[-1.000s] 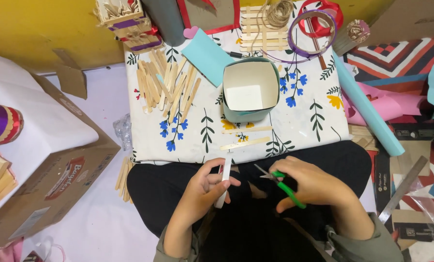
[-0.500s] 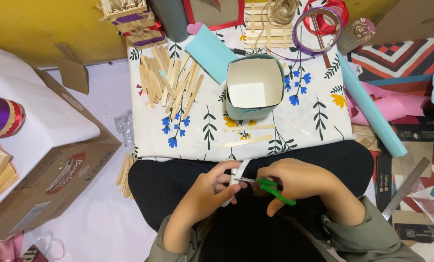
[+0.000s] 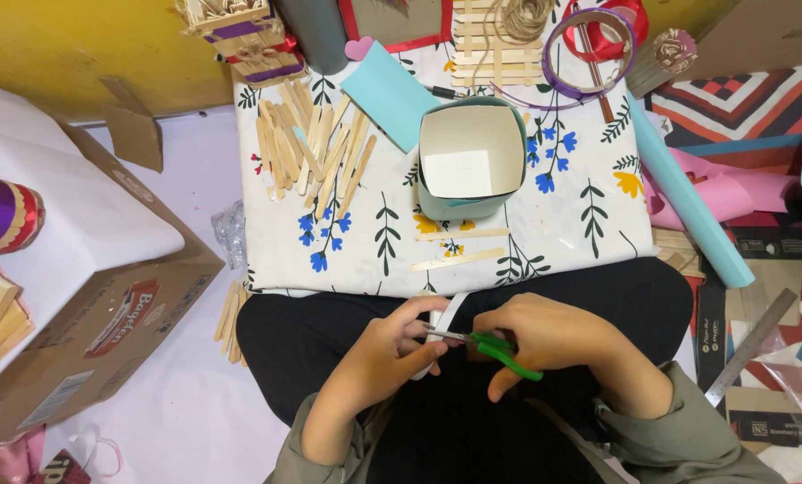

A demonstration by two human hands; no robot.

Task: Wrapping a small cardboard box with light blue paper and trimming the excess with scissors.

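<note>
Your right hand (image 3: 553, 336) is closed around the green-handled scissors (image 3: 486, 345), whose blades bite into the white strip (image 3: 446, 314) pinched in your left hand (image 3: 392, 354) above your lap. The cut seems only started. The open paper box (image 3: 468, 161) stands on the table (image 3: 562, 233), with loose wooden sticks (image 3: 316, 152) left of it.

Right hand (image 3: 544, 336) scissors (image 3: 491, 345) touch left hand's (image 3: 392, 354) white strip (image 3: 446, 314).

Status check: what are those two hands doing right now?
Right hand grips green-handled scissors. Left hand holds white strip at the blades. Nothing in the way.
</note>
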